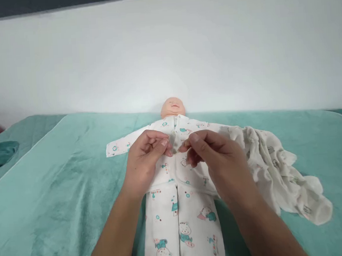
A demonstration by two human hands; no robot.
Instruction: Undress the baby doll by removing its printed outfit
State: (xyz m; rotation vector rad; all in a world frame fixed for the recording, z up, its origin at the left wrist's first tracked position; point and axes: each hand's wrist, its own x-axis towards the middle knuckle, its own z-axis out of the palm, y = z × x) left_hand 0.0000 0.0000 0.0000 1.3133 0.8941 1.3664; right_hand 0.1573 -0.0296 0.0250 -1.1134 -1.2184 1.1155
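Note:
A baby doll (173,106) lies on its back on a teal blanket (60,182), dressed in a white printed shirt (162,125) and matching trousers (180,225). My left hand (145,161) pinches the left edge of the shirt front at the doll's chest. My right hand (217,160) pinches the facing edge, fingertips almost touching the left ones. Both hands meet over the shirt's middle opening, hiding the fastening there.
A crumpled white printed cloth (279,171) lies to the right of the doll, under its arm. A dark teal folded cloth (0,153) sits at the far left edge. A white wall (165,50) rises behind the bed.

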